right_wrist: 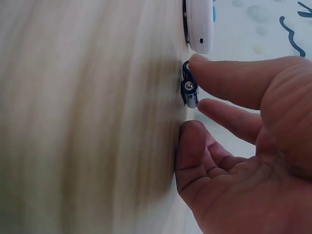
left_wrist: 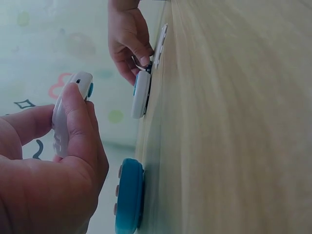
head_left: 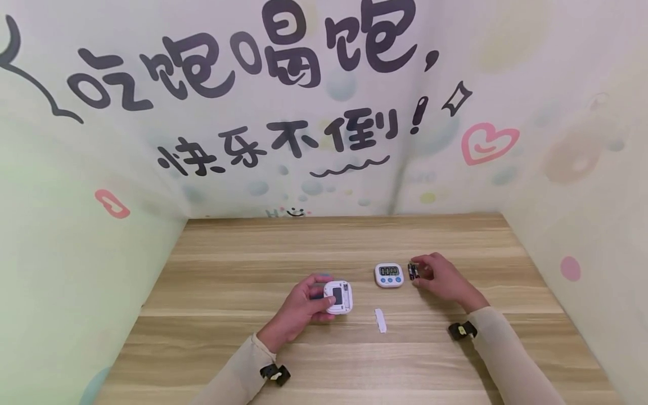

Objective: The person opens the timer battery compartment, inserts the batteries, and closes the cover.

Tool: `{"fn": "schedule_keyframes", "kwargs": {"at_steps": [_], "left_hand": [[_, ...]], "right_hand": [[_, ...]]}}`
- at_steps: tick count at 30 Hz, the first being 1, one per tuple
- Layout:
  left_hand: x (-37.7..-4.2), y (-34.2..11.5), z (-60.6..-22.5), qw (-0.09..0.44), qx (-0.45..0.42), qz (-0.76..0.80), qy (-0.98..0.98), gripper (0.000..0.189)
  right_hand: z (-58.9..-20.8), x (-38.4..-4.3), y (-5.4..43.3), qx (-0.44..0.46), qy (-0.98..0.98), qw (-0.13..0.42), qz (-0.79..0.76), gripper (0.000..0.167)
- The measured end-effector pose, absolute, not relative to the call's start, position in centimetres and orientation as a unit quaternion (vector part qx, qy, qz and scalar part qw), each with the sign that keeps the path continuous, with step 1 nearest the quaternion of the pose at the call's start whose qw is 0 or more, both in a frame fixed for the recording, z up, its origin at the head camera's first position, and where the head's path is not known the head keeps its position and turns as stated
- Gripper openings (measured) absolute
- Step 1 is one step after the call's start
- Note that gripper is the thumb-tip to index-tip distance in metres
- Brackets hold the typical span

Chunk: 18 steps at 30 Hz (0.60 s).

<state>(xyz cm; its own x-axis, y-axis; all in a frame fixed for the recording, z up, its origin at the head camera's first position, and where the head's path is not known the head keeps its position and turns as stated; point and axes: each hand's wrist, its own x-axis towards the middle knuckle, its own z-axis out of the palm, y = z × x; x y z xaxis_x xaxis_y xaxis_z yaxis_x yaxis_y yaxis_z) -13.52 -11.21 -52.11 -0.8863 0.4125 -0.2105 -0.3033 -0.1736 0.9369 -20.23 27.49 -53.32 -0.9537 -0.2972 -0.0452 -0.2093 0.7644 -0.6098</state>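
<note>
My left hand [head_left: 297, 308] holds a white digital timer [head_left: 346, 297], its back turned up and its battery slot uncovered. In the left wrist view the thumb and fingers clasp this timer [left_wrist: 61, 122] by its edges, above the table. At the right, my right hand [head_left: 442, 278] is low at the table around small dark batteries [head_left: 413, 271], which lie side by side. The right wrist view has one fingertip right at the batteries [right_wrist: 190, 90], with the other fingers spread apart from them. A slim white battery cover [head_left: 381, 320] lies between the hands.
A second white timer [head_left: 388, 274] with blue buttons lies face up beside the batteries, reading 00:00. Near my left hand a blue timer [left_wrist: 127, 195] rests on the wooden table [head_left: 243, 242], mostly hidden in the head view. Printed walls [head_left: 243, 191] enclose the table's back and sides.
</note>
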Motion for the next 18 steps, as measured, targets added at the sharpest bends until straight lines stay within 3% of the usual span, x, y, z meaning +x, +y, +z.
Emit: {"fn": "schedule_keyframes", "kwargs": {"at_steps": [18], "left_hand": [[-13.48, -11.40, -52.39, 0.237, 0.044, 0.766, 0.596, 0.064]], "right_hand": [[-53.45, -20.67, 27.58, -0.133, 0.943, 0.079, -0.293, 0.043]]}}
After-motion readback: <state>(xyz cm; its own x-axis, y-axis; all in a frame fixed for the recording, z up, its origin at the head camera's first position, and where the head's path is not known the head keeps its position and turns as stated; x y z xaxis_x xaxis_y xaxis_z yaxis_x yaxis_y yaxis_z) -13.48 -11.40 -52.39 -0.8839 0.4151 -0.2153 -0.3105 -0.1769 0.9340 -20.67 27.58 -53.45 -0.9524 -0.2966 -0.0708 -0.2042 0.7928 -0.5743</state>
